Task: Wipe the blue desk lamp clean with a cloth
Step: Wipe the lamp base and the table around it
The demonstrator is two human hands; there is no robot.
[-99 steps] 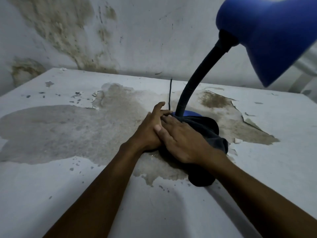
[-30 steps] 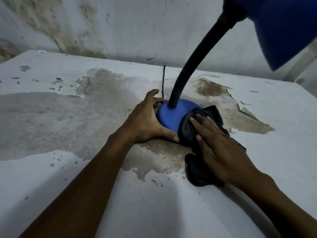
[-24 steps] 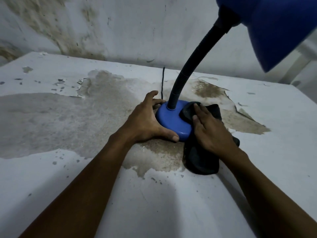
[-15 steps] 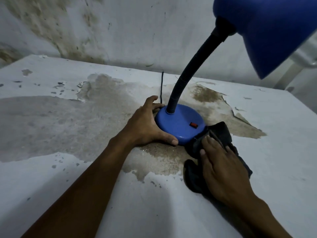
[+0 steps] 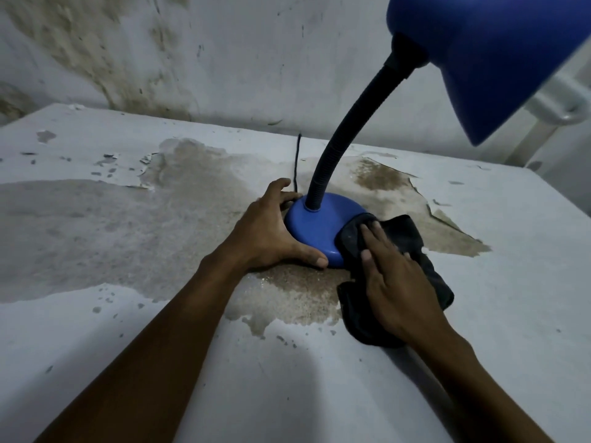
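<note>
A blue desk lamp stands on the table, its round blue base [image 5: 319, 223] in the middle, a black flexible neck [image 5: 347, 135] curving up to the blue shade [image 5: 486, 55] at the top right. My left hand [image 5: 271, 235] grips the left rim of the base, thumb at its front edge. My right hand [image 5: 393, 276] lies flat on a dark cloth [image 5: 406, 231], fingers pressing its front part onto the right side of the base. The rest of the cloth trails on the table under my palm.
The white table [image 5: 128, 330] has peeled paint and a large brown worn patch around the lamp. A thin black cord [image 5: 297, 161] runs from the base to the stained wall behind. A white pipe [image 5: 553, 107] shows at the right.
My right hand has slid the cloth from the table beside the base back up onto the base's right side, covering the red switch. My left hand has kept its grip on the base.
</note>
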